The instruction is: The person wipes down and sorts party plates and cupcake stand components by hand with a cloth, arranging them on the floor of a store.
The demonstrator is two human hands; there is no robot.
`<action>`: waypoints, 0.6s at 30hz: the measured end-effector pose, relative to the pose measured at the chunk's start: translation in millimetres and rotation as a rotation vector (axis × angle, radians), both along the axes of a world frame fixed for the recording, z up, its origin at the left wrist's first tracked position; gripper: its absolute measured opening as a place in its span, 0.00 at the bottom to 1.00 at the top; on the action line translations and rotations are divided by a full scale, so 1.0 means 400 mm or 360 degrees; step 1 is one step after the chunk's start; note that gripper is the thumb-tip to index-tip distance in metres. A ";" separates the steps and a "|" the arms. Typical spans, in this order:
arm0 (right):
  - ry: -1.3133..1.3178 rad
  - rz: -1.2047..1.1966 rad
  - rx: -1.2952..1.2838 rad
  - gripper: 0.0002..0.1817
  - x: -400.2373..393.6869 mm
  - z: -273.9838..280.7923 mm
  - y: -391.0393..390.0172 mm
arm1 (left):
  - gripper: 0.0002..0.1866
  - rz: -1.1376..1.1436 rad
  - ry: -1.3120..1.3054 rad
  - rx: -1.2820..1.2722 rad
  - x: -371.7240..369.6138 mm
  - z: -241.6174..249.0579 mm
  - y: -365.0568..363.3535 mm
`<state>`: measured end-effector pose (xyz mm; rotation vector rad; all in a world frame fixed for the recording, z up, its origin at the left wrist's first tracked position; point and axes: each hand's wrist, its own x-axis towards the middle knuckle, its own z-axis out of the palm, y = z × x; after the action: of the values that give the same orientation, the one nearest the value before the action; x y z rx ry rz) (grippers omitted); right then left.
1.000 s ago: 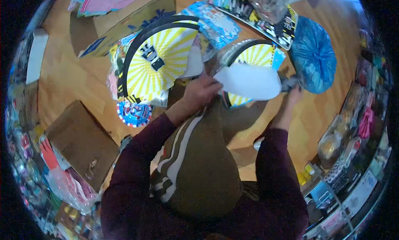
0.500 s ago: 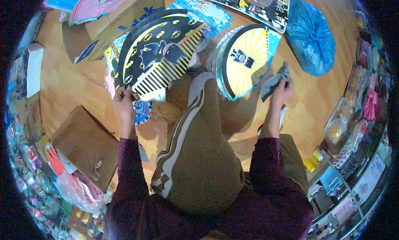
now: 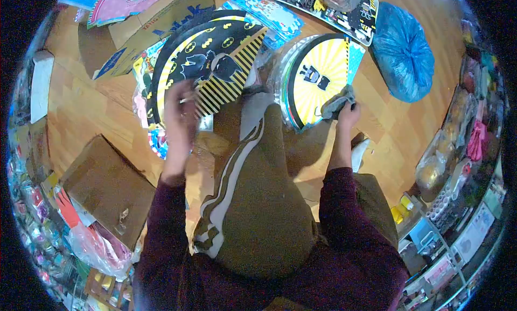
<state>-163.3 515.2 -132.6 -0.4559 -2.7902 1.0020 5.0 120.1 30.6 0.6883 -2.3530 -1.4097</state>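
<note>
My left hand [image 3: 180, 112], smeared by motion, is over the lower left part of a black fan-shaped piece with bats and yellow stripes [image 3: 202, 44]. Whether its fingers hold anything does not show. In my right hand [image 3: 349, 115] is a crumpled grey cloth [image 3: 337, 102], which overlaps the lower right edge of a yellow and white sunburst fan-shaped piece [image 3: 327, 55]. That sunburst piece tops a stack of similar pieces, some in clear plastic. The black piece also lies on a stack, with colourful printed edges showing beneath.
A cardboard box [image 3: 148, 28] stands behind the black stack, with pink printed pieces [image 3: 116, 7] beyond. At the upper right lie a tied blue plastic bag [image 3: 404, 52] and a tray of packed items [image 3: 353, 26]. A brown carton [image 3: 107, 187] sits at the left; crowded shelves edge both sides.
My left hand has moved up and right, from the black piece's lower left corner to over its face. My right hand has brought the cloth left onto the sunburst piece's edge.
</note>
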 end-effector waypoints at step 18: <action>-0.0489 0.0094 -0.0431 0.15 -0.016 -0.005 0.042 | 0.47 -0.0580 -0.0679 0.0060 -0.398 -0.311 0.391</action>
<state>-169.6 531.9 -134.7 -0.6110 -2.9554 1.4461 -154.4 276.6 -93.7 0.6440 -2.9097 -1.5822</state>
